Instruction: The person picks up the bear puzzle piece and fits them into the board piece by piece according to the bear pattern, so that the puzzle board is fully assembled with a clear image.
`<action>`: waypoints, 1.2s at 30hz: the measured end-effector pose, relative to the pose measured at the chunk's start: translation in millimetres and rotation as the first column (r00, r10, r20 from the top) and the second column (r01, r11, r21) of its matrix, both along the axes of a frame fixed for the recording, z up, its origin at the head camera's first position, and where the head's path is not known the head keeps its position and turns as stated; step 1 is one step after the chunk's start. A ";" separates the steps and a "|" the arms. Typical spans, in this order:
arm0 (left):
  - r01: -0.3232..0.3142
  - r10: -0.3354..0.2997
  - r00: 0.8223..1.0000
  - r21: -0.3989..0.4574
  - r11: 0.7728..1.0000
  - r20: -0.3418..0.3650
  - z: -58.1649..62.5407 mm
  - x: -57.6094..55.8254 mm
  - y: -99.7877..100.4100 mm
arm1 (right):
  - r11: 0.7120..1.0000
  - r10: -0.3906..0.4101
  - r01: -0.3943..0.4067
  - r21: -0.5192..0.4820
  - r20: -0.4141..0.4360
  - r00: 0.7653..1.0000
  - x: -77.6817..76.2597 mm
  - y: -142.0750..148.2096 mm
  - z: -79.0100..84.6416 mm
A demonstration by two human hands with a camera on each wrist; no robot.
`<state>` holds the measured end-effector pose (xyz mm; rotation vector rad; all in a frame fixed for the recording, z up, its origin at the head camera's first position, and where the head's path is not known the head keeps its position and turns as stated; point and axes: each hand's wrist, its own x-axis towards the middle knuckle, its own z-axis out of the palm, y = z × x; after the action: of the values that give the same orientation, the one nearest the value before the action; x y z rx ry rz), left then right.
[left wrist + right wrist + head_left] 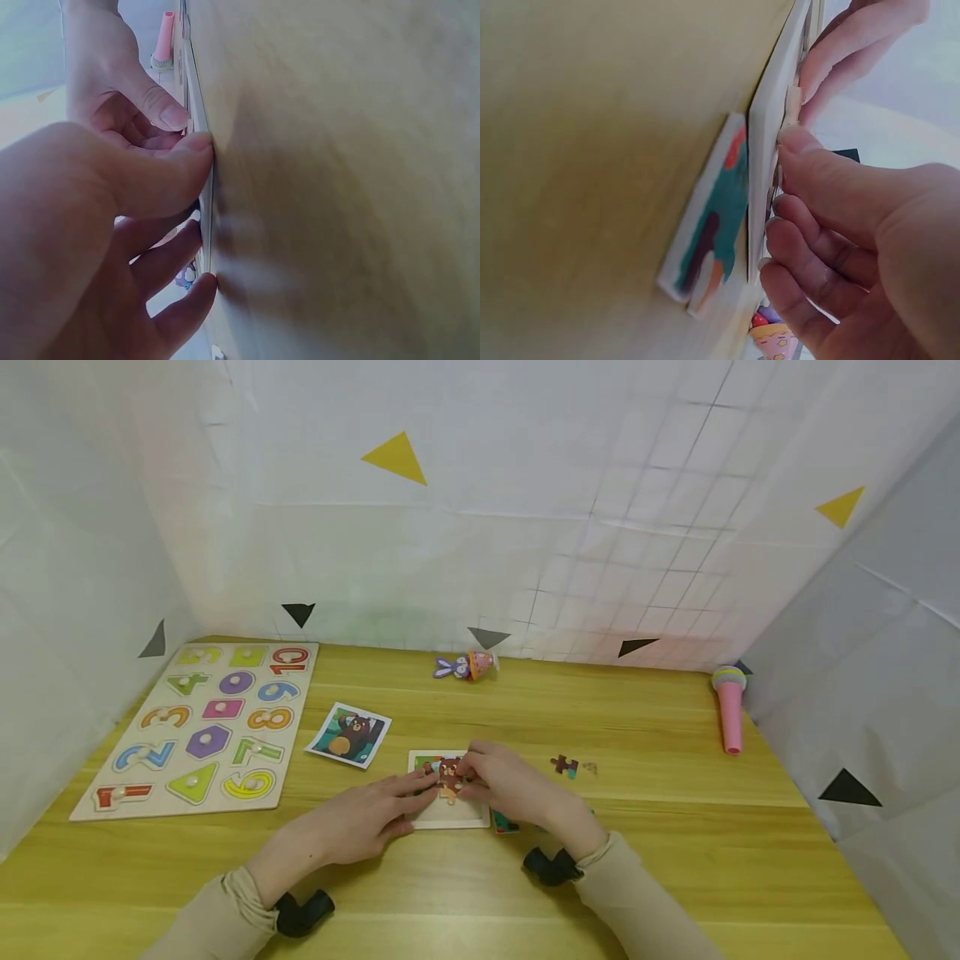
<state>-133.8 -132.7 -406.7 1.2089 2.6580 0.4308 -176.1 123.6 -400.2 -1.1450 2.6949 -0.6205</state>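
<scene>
A small puzzle tray (450, 820) with a pale wooden frame lies on the table under both hands. Brown bear-face puzzle piece (451, 774) sits over the tray's middle, and my right hand (517, 783) pinches its right side between thumb and curled fingers. My left hand (367, 814) rests along the tray's left side, fingertips reaching onto the pieces there and thumb at the near edge. In the right wrist view, a loose teal puzzle piece (718, 210) lies just beside the tray, partly under the right hand in the head view.
More loose pieces (564, 765) lie right of the tray. A bear picture card (350, 735) is behind the left hand. A number and shape board (217, 706) covers the table's left. A bunny toy (465, 667) lies at the back, a pink toy microphone (731, 710) far right.
</scene>
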 end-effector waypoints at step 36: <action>0.028 -0.027 0.997 0.009 1.000 -0.069 -1.2 2.3 1.5 | 0.999 0.023 -0.025 -0.029 -0.068 0.997 -0.9 -0.6 -8.9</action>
<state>-131.4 -131.1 -407.9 1.2845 2.6957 0.4057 -177.0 123.0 -409.0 -1.2251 2.7324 -0.6323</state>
